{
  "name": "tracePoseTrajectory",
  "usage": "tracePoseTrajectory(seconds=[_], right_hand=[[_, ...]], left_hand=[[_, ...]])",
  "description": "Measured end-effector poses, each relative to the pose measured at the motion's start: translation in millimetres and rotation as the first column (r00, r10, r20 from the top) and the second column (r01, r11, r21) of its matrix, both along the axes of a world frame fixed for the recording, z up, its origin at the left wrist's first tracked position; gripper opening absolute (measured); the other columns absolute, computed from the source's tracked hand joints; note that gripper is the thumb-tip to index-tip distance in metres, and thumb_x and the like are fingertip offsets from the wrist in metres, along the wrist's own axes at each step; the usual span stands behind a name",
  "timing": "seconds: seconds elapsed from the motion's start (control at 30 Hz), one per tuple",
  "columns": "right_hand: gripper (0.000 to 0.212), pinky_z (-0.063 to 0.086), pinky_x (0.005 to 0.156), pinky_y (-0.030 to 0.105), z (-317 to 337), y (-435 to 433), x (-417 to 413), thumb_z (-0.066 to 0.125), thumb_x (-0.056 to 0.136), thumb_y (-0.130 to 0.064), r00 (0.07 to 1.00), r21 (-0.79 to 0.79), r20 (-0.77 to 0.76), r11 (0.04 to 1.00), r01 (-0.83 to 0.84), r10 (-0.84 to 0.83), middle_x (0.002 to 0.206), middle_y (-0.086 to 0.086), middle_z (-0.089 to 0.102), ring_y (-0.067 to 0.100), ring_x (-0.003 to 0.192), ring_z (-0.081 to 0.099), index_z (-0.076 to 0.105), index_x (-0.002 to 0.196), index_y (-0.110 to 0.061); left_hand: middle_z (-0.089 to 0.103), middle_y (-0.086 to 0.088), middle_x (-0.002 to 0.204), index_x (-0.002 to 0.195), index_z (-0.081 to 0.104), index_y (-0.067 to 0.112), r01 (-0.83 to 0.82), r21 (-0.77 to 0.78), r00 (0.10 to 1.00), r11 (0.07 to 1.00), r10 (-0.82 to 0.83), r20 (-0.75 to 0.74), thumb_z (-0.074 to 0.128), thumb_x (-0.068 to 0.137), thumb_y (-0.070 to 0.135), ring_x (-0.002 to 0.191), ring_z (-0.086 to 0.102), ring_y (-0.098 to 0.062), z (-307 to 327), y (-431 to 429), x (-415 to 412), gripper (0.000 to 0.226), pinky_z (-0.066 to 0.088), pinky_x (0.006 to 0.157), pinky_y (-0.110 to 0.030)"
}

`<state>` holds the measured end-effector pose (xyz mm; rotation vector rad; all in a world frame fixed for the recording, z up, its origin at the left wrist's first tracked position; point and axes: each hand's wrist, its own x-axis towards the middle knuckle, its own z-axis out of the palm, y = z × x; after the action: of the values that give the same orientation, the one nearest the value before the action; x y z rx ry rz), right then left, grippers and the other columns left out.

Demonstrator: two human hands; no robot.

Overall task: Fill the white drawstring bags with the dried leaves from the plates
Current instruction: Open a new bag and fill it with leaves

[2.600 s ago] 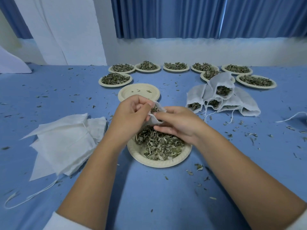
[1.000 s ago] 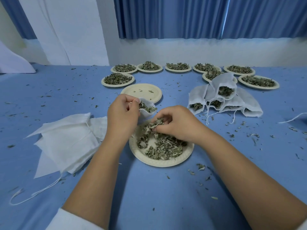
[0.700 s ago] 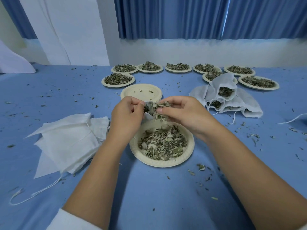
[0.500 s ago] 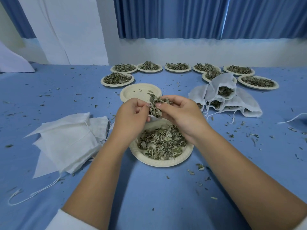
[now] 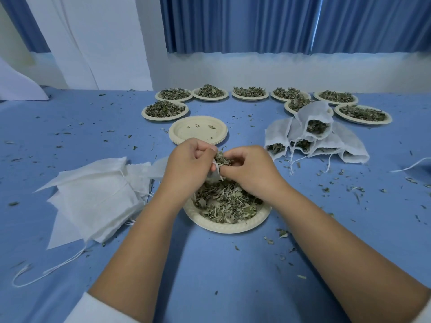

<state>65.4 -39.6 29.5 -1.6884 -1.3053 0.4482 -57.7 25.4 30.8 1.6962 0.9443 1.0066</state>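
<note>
My left hand (image 5: 186, 166) grips the rim of a small white drawstring bag (image 5: 215, 173), mostly hidden between my hands. My right hand (image 5: 250, 169) pinches a clump of dried leaves (image 5: 221, 158) at the bag's mouth. Both hands hover over a paper plate (image 5: 233, 226) that holds a heap of dried leaves (image 5: 225, 205). A pile of flat white bags (image 5: 93, 197) lies to the left. Several filled bags (image 5: 312, 136) lie heaped to the right.
A stack of bare paper plates (image 5: 198, 132) sits just beyond my hands. Several plates of dried leaves (image 5: 164, 109) line the back of the blue table. Leaf crumbs are scattered all over the cloth. A loose string (image 5: 405, 166) lies at the right edge.
My right hand picked a clump of leaves from the plate, lifted it to the bag held by my left hand, and now pushes it in at the mouth.
</note>
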Motion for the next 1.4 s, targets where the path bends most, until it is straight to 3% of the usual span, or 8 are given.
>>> tracePoseTrajectory(seconds=[0.3,0.6,0.67,0.83,0.97,1.1,1.27,1.4], right_hand=[[0.016,0.057,0.074,0.018,7.7,2.1,6.5,0.071,0.087,-0.026,0.858,-0.061,-0.502,0.985,-0.159,0.107,0.091,-0.008,0.075,0.004,0.085,0.071,0.079,0.082,-0.014],[0.021,0.031,0.051,0.024,-1.7,-1.6,-2.4,0.066,0.090,-0.019,0.991,-0.001,-0.136,1.000,-0.017,0.017,0.057,0.005,0.052,0.009,0.051,0.037,0.076,0.074,-0.008],[0.016,0.039,0.055,0.027,-1.9,-1.6,-4.9,0.066,0.090,-0.018,0.990,-0.011,-0.140,1.000,-0.010,0.008,0.063,0.011,0.062,0.009,0.054,0.044,0.077,0.080,-0.012],[0.009,0.058,0.081,0.026,9.5,-0.3,2.4,0.068,0.088,-0.010,0.798,0.001,-0.598,0.996,-0.086,0.069,0.092,0.004,0.074,0.009,0.081,0.070,0.073,0.094,-0.014],[0.023,0.059,0.076,0.023,11.6,0.2,4.9,0.071,0.082,0.003,0.733,0.038,-0.679,0.999,-0.010,0.033,0.098,0.012,0.068,0.010,0.075,0.070,0.063,0.102,-0.006],[0.022,0.057,0.066,0.019,6.9,-0.7,2.3,0.075,0.080,0.004,0.777,0.079,-0.629,0.996,0.033,0.024,0.081,0.008,0.064,0.012,0.066,0.067,0.061,0.094,-0.006],[0.020,0.056,0.063,0.028,-0.3,0.0,-4.5,0.070,0.080,0.004,0.964,0.130,-0.262,0.988,0.087,-0.050,0.068,-0.002,0.065,0.009,0.058,0.062,0.065,0.076,-0.015],[0.015,0.052,0.065,0.013,1.6,-0.5,-2.2,0.069,0.084,-0.006,0.984,0.105,-0.175,0.994,0.008,0.010,0.077,-0.010,0.072,-0.003,0.068,0.064,0.074,0.085,-0.020]], left_hand=[[0.061,0.013,0.050,0.087,0.063,0.022,-0.022,0.061,0.997,0.998,0.026,-0.073,0.055,0.094,0.019,0.054,0.059,-0.001,-2.7,0.8,-0.1,0.011,0.042,0.053,-0.015],[0.063,0.010,0.052,0.084,0.063,0.024,0.028,0.081,0.997,0.996,-0.022,-0.073,0.057,0.095,0.019,0.056,0.062,-0.003,-1.9,-3.5,2.9,0.013,0.053,0.065,-0.025],[0.062,0.011,0.051,0.085,0.063,0.024,0.042,0.078,0.996,0.996,-0.036,-0.082,0.056,0.095,0.019,0.057,0.063,-0.003,-2.6,-3.9,3.0,0.013,0.055,0.066,-0.025],[0.061,0.014,0.050,0.084,0.061,0.022,-0.023,0.074,0.999,0.997,0.026,-0.039,0.058,0.095,0.023,0.053,0.059,0.003,-2.5,1.9,-0.4,0.012,0.045,0.056,-0.011],[0.059,0.014,0.048,0.086,0.062,0.018,-0.026,0.039,1.000,0.999,0.026,-0.004,0.058,0.096,0.022,0.047,0.055,0.006,-2.6,0.9,0.1,0.011,0.038,0.048,-0.007],[0.059,0.012,0.047,0.087,0.062,0.017,0.018,0.027,1.000,0.999,-0.018,0.007,0.058,0.096,0.020,0.046,0.057,0.005,-0.7,-2.2,0.9,0.010,0.037,0.045,-0.006],[0.059,0.012,0.048,0.084,0.062,0.022,0.048,0.043,0.998,0.998,-0.046,-0.039,0.058,0.096,0.018,0.047,0.056,0.003,-1.0,-4.6,2.8,0.013,0.041,0.046,-0.010],[0.058,0.013,0.048,0.087,0.063,0.019,-0.008,0.030,1.000,1.000,0.008,0.005,0.058,0.096,0.021,0.047,0.053,0.004,-0.6,-3.4,0.6,0.010,0.039,0.048,-0.009]])
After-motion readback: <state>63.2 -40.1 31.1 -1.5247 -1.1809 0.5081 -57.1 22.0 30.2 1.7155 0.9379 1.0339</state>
